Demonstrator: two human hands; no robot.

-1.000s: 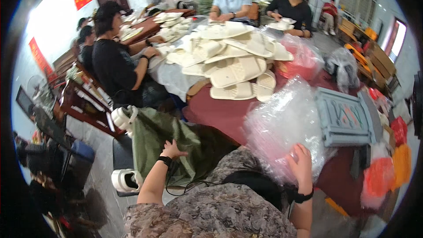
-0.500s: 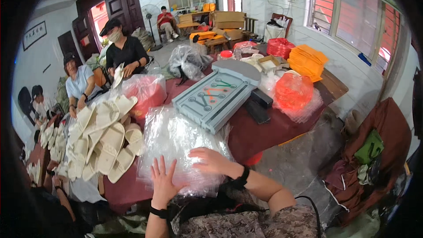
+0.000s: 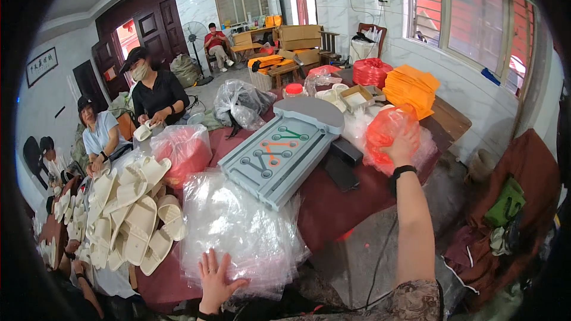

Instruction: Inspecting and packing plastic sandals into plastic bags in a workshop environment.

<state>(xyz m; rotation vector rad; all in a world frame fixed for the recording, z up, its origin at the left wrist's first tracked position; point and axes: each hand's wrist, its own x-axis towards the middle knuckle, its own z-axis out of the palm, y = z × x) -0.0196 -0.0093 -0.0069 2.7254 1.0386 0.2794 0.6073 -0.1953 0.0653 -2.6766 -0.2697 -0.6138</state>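
My left hand (image 3: 217, 279) lies with spread fingers on the near edge of a stack of clear plastic bags (image 3: 232, 232). Stretched out to the right, my right hand (image 3: 402, 145) touches the near side of a translucent red plastic bag (image 3: 379, 132). Its fingers and thumb are apart over the bag, and the fingertips are partly lost against the red film. A grey device with a patterned top panel (image 3: 279, 148) rests over the far edge of the clear bags. Left of the stack is a heap of cream slippers (image 3: 140, 220).
Orange packets (image 3: 410, 88) and a red plastic roll (image 3: 372, 73) lie beyond the red bag. Black boxes (image 3: 342, 169) sit beside the grey device. A pink-filled bag (image 3: 181, 151) stands behind the slippers. A person in black (image 3: 157, 95) handles a slipper across the table.
My right hand has left the clear bags and swung right and away to the red bag. My left hand stays on the stack's near edge. The view has shifted slightly.
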